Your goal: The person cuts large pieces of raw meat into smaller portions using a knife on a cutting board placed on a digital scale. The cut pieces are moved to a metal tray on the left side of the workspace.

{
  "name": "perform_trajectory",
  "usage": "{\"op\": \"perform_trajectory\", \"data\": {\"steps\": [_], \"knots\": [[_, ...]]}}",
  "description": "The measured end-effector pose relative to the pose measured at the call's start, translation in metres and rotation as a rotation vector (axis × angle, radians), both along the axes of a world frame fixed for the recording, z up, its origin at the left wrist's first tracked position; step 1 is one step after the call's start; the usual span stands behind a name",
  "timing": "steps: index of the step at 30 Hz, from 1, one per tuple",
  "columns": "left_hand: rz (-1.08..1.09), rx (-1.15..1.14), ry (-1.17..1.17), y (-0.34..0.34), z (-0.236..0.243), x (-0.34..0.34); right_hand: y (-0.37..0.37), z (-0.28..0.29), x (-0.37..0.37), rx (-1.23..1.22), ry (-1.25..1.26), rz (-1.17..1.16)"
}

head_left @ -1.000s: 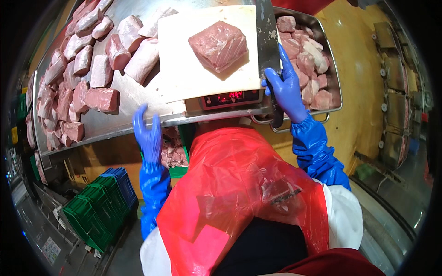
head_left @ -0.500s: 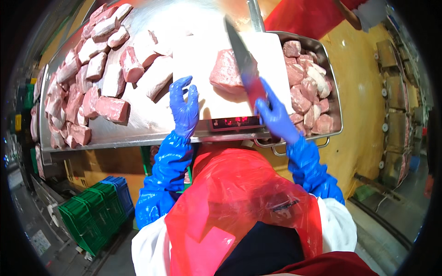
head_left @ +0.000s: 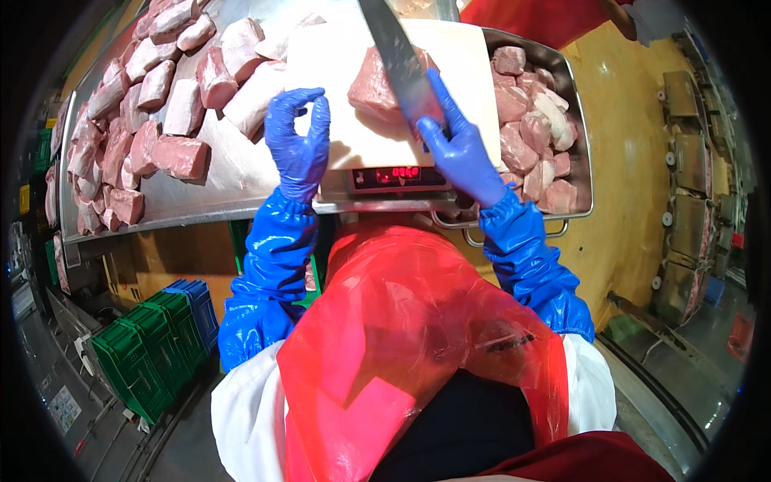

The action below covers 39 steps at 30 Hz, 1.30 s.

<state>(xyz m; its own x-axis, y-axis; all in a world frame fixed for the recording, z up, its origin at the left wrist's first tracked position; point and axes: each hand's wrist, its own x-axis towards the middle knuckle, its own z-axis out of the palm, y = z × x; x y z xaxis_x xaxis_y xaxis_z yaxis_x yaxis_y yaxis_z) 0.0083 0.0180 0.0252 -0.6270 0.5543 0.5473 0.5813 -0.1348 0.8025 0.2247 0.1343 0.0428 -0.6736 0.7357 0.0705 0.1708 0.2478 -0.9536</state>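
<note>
A pink slab of raw meat (head_left: 377, 84) lies on a white cutting board (head_left: 329, 72) that sits on a scale with a red digital readout (head_left: 393, 174). My right hand (head_left: 458, 145), in a blue glove, grips a long knife (head_left: 393, 44) whose blade lies across the meat. My left hand (head_left: 299, 140), also blue-gloved, hovers over the board's left part with its fingers spread and empty, a short way left of the meat.
Many cut meat blocks (head_left: 161, 104) lie on the steel table (head_left: 233, 177) to the left. A steel tray (head_left: 580, 145) holding several meat chunks stands at the right. Green and blue crates (head_left: 152, 345) sit on the floor at lower left. A red apron covers my front.
My right hand lifted the knife from the table edge and brought its blade onto the meat. My left hand rose from below the table edge to over the board.
</note>
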Motion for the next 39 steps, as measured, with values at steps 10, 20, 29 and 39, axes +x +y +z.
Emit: {"op": "perform_trajectory", "data": {"steps": [10,20,29,39], "knots": [[0.089,-0.008,0.007,-0.035,0.007,-0.005,0.005,0.01,0.008,-0.118,0.008,0.046],[0.133,0.012,-0.196,-0.062,-0.011,-0.03,0.009,0.024,0.003,-0.153,0.112,-0.085],[-0.063,-0.073,0.077,-0.02,0.006,0.018,0.006,0.01,-0.025,0.074,-0.146,0.025],[0.054,-0.026,-0.077,-0.021,-0.012,0.043,-0.031,0.014,0.132,0.058,-0.565,0.354]]}}
